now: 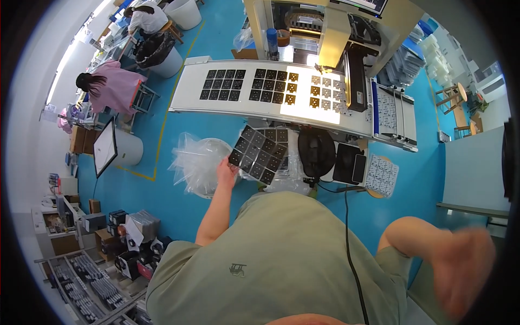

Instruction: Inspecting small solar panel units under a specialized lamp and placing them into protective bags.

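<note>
My left hand (pixel 227 172) grips the left corner of a thin sheet of dark square pieces (pixel 255 154), laid out in a grid with small dots on them. It is tilted above a stack of similar sheets (pixel 279 135), partly hidden beneath it. My right hand (pixel 463 265) is raised far out to the right, smeared by motion, so its fingers cannot be made out. Beyond the sheet, a white conveyor belt (pixel 187 86) carries several grids of dark squares (pixel 222 85); those under the machine's bright light look golden.
A white bin with transparent plastic film (pixel 192 165) stands left of the sheet. To its right are a black bag (pixel 317 151), a phone (pixel 358 168) and a white patterned tray (pixel 382 176). A black cable (pixel 351 254) crosses my shirt. Two people sit working at the far left.
</note>
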Demonstrator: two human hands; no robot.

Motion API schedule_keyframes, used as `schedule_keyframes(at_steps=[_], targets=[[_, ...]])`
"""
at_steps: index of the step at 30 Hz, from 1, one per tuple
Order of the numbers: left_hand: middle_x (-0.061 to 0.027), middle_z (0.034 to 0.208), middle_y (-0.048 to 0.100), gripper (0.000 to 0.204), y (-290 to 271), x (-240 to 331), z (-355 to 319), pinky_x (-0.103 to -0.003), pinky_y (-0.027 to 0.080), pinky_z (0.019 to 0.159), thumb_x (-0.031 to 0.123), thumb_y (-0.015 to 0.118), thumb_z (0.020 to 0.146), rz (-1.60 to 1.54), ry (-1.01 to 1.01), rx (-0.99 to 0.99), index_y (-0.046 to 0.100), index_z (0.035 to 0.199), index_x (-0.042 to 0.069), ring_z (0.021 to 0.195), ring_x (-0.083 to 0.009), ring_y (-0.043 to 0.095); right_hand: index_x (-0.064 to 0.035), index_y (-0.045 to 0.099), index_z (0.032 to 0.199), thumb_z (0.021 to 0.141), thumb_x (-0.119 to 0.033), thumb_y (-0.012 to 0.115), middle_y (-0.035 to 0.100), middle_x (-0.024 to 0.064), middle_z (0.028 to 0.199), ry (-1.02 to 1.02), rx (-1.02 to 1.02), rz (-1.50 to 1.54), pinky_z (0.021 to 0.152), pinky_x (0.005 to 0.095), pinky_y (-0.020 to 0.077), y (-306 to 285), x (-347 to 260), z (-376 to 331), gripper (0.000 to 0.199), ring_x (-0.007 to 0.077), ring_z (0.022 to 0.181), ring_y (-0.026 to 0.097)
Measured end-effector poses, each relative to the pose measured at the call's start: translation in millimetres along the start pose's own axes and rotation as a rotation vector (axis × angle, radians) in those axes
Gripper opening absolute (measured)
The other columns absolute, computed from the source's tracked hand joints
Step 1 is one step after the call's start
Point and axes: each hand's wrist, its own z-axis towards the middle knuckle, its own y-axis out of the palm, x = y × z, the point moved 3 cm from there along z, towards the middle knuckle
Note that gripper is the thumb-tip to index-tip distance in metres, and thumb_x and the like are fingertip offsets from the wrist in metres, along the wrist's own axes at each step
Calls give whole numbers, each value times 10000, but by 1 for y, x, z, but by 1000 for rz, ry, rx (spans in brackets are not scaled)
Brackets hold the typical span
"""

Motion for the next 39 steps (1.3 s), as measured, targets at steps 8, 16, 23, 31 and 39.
schedule_keyframes(at_steps=[8, 16, 23, 31, 39], targets=[[2, 950, 693, 275, 2, 83, -17, -259, 520, 671, 267, 506, 1057, 20, 267, 83, 677, 1148, 72, 770, -91, 631, -118, 414, 622, 990, -244, 570, 410, 3, 581, 1641, 510, -240, 544, 287, 331, -45, 124, -375, 418, 126, 550, 424], [-15, 952, 688, 303, -41, 219, 12, -251, 486, 724, 253, 539, 1039, 95, 698, 365, 710, 1105, 12, 798, -111, 615, -120, 465, 717, 979, -297, 587, 472, 27, 588, 2254, 1023, -103, 457, 317, 431, -67, 45, -634, 339, 190, 487, 487], [-27, 933, 712, 325, -39, 335, 49, -262, 483, 777, 247, 546, 1034, 433, 1025, 524, 729, 1088, -16, 845, -118, 624, -12, 607, 882, 948, -313, 621, 611, 126, 665, 2677, -24, -316, 498, 387, 527, -56, 9, -663, 308, 249, 562, 631], [-10, 954, 686, 284, -4, 422, 142, -257, 525, 692, 246, 529, 1051, 13, 767, 202, 707, 1148, 47, 780, -98, 629, 24, 625, 987, 898, -258, 640, 662, 149, 760, 2698, -253, -479, 556, 390, 567, -10, 5, -623, 297, 256, 651, 672], [-51, 1073, 707, 279, -19, 470, 262, -351, 549, 737, 221, 445, 1064, -306, 618, -69, 628, 1216, 75, 878, -183, 684, 23, 647, 1072, 911, -265, 631, 694, 164, 861, 2795, -315, -619, 646, 385, 548, 20, -27, -577, 330, 260, 734, 680]])
